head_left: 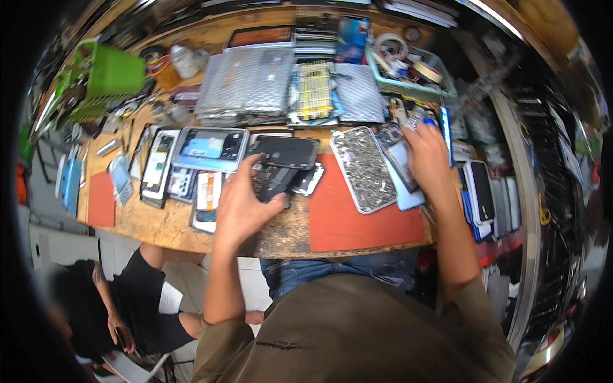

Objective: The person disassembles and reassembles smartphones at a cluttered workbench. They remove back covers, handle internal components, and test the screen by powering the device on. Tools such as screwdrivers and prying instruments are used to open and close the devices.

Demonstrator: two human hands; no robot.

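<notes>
My left hand (241, 205) grips a dark opened phone (273, 180) at the middle of the wooden workbench (159, 223); thumb and fingers close around its lower end. Another dark phone (285, 152) lies just behind it. My right hand (426, 156) rests palm down at the right on a pile of phone parts and a pale phone back (402, 191), fingers spread toward small items at the bench's right edge. A silver tray of tiny parts (364, 167) lies between my hands, partly on a red mat (357, 223).
Several phones and screens (211, 148) lie at the left. Silver padded bags (246, 83) are stacked behind. A green basket (105, 80) stands far left, a pale green bin with tape rolls (408, 70) at the back right. Another person (121, 306) sits low at left.
</notes>
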